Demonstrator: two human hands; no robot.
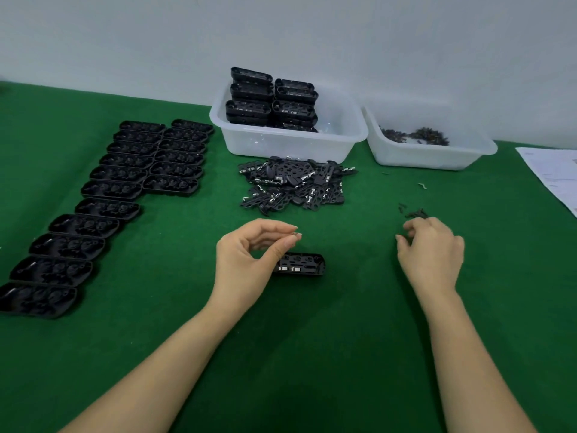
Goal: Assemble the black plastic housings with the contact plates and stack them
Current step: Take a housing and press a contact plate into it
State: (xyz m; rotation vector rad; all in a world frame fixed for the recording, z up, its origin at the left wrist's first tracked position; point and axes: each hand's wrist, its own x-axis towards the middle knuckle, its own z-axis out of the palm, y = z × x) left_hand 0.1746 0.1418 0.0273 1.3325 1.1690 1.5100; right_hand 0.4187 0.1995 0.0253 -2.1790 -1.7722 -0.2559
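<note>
1. Work housing (301,264) sits on the green table (312,354) at centre frame, open side up, a plate with silvery contacts already seated in it. Its left end is hidden behind the left hand.
2. Left hand (249,257) hovers just above the housing, thumb and forefinger pinched on a tiny part (295,235); too small to identify.
3. Right hand (432,248), centre right, is curled over the table beside a few loose small dark pieces (415,213). Fingertips are bunched, but I cannot tell whether they hold anything.
4. Contact plate pile (295,185) lies just above centre, a jumbled heap right in front of the left bin.
5. Left bin (352,132), upper centre, holds stacked housings (271,100) in two columns, top ones above the rim. Right bin (487,150) holds a scatter of small dark parts (415,135).
6. Two overlapping rows of housings (125,189) run down the left of the frame. Paper sheet (552,173) at the right edge.
7. Risks, as judged:
   - The pinched part is tiny, so a slip likely drops it into the housing cavities or onto the cloth, where dark parts are hard to spot.
   - Nothing steadies the housing, so pressing the part in one-handed may shift or tip it.
   - The tangled plates may snag and drag neighbours out.
   - The tall bin stacks could topple if bumped.
</note>
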